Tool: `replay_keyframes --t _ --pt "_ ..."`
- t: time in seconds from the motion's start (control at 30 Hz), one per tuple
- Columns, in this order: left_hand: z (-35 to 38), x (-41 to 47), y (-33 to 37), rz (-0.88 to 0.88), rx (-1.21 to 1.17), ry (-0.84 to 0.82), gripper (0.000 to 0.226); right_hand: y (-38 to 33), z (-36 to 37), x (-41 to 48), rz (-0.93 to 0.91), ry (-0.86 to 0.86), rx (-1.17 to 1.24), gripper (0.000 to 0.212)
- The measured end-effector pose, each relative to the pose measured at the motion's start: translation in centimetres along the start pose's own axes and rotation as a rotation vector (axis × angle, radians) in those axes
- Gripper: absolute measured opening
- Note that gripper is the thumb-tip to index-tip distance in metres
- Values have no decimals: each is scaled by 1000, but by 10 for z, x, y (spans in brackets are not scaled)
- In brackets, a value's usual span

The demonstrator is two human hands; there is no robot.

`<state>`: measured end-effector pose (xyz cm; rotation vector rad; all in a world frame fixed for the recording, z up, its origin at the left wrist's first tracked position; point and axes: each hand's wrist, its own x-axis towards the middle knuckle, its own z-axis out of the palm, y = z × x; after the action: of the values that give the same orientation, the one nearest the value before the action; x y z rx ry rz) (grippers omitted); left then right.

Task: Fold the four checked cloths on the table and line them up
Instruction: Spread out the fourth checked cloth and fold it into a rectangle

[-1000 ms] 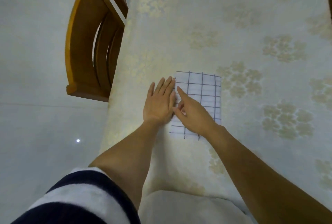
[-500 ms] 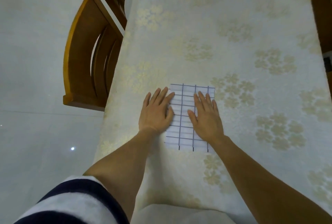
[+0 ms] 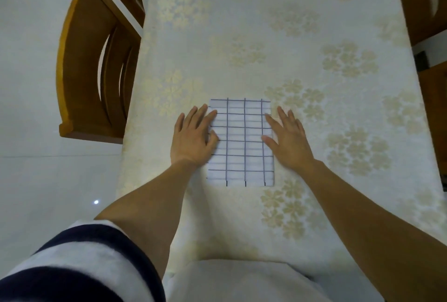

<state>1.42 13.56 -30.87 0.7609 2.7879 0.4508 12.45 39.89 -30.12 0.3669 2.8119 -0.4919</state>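
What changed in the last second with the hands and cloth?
The right hand slid rightward across the folded cloth, from beside the left hand to the cloth's right edge, and lies flat. The left hand stayed flat on the left edge; the cloth stayed folded.

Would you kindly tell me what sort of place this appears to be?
Probably a home dining room: a long floral tablecloth, wooden chairs drawn up beside it, and a glossy pale floor.

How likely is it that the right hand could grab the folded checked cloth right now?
Probably yes. The right hand lies flat beside the checked cloth, thumb touching its right edge, with nothing between them. The left hand rests on the opposite edge.
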Motion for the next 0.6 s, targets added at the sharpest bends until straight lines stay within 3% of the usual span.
replay_keyframes --t 0.3,0.4,0.5,0.6 --pt "3 -2 0 14 -31 27 56 2 17 -82 -58 -40 40 69" --pt "0 -7 15 -6 -122 145 53 -1 15 -88 -19 17 159 65" --pt "-1 7 53 236 -58 166 47 -14 11 -81 199 240 233 55" --pt "-4 34 97 553 67 -172 50 -31 10 -67 440 187 274 56"
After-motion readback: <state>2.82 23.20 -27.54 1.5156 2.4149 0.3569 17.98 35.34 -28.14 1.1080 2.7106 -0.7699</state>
